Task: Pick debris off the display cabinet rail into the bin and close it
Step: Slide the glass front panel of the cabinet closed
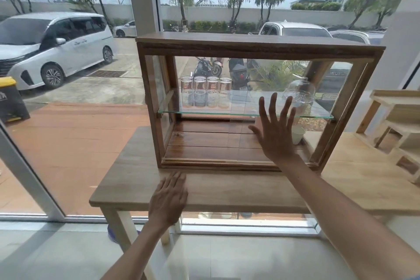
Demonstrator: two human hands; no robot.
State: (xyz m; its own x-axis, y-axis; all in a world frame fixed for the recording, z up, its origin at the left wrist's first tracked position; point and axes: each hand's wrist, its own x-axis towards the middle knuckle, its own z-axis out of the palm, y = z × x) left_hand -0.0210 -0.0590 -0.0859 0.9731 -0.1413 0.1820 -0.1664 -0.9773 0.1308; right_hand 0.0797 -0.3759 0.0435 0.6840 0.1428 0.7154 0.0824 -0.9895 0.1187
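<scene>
Right hand (276, 130): fingers spread, palm flat against the sliding glass door (284, 102) on the right half of the display cabinet (259, 45), grasping nothing. Left hand (169, 198): open, palm down on the worktop (127, 179) just in front of the cabinet's lower left corner, also holding nothing.

The rail (204, 162) runs along the cabinet's bottom front edge, its long axis left to right, directly below the right hand and just beyond the left fingertips. The left half of the cabinet front appears open; the pane under the right palm would have to travel leftward along that axis to shut it. The right hand is the one placed for this push.

The rail is a narrow grooved strip of varnished wood; no debris can be made out on it at this scale. No bin shows near the cabinet. Inside, on the glass shelf (204, 112), stand four drinking glasses (205, 94).
</scene>
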